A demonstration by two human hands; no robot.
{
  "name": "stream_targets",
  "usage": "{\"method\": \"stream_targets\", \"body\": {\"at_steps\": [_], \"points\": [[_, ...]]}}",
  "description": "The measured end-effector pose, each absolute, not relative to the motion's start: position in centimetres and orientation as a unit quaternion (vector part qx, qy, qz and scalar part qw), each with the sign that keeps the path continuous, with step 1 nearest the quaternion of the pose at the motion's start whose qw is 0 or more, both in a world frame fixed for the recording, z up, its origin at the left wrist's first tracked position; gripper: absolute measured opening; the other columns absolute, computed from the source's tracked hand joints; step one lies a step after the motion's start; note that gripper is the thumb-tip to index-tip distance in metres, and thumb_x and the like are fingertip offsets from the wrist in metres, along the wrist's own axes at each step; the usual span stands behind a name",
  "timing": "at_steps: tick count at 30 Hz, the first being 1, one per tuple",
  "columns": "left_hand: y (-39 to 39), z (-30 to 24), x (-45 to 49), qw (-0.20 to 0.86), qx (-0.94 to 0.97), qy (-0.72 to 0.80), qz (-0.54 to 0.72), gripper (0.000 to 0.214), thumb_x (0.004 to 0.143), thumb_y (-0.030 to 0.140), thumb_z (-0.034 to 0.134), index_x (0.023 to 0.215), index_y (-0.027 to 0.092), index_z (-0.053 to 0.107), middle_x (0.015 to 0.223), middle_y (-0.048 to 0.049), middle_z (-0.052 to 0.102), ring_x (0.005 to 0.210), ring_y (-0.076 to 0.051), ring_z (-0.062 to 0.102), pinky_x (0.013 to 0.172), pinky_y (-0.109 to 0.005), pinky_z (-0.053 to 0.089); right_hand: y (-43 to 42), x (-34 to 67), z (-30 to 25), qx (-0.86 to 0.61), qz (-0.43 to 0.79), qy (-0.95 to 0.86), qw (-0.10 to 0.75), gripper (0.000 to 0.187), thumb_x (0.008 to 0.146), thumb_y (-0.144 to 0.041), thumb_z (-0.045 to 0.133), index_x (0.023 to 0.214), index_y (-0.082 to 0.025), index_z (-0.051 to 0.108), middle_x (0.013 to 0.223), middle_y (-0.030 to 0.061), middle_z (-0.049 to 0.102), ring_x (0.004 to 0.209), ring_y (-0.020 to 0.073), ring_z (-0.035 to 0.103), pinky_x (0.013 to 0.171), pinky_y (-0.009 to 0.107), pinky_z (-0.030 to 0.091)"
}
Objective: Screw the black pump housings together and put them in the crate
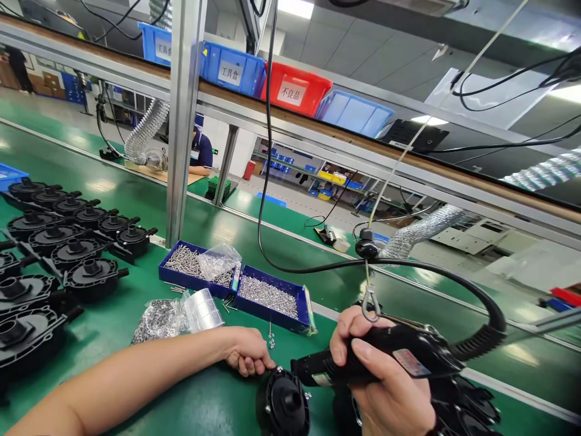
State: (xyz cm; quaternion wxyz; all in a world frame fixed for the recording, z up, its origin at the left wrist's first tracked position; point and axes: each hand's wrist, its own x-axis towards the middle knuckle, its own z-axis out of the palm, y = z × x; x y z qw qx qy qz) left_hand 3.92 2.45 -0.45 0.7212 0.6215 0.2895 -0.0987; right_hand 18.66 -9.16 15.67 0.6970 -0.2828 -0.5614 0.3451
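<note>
My right hand (390,393) is wrapped round a black electric screwdriver (399,351), which hangs from a cord by a metal clip and points left. Its tip is close to the upper rim of a round black plastic housing (284,402) with a short central pipe. My left hand (249,352) is closed, with thumb and forefinger pinched at the top edge of that housing, beside a small shiny nut (279,369). Whatever those fingers hold is too small to make out. Some loose nuts (271,342) and a screw lie on the green bench just beyond my left hand.
Two blue trays stand behind, one of screws (181,260), one of nuts (267,297). A plastic bag of small parts (158,318) lies near my left forearm. Rows of black housings (91,272) fill the left; more lie under my right hand. A metal post (184,121) rises ahead.
</note>
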Motion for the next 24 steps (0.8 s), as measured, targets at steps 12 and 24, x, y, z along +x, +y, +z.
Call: {"method": "stream_targets", "body": {"at_steps": [12,24], "points": [[2.8,1.1,2.5,0.782,0.531,0.255,-0.202,0.059,0.073,0.071,0.079,0.067,0.021,0.049,0.053,0.0075,0.035,0.037,-0.005,0.024,0.031,-0.014,0.019,-8.1,18.0,15.0,-0.310,0.376,-0.562,0.669,0.006,0.084,-0.021,0.074,0.085,-0.018,0.069,0.081,0.0020,0.063,0.050,0.0122,0.064,0.052,0.024,0.052],[1.8,1.9,2.9,0.739,0.555,0.361,-0.122,0.070,0.011,0.027,0.103,0.071,0.017,0.068,0.063,0.0027,0.062,0.056,-0.011,0.055,0.041,-0.017,0.049,-8.3,18.6,14.2,-0.290,0.387,-0.587,0.649,0.005,0.088,-0.021,0.073,0.089,-0.018,0.069,0.085,0.0025,0.061,0.053,0.0121,0.065,0.053,0.025,0.052]]}}
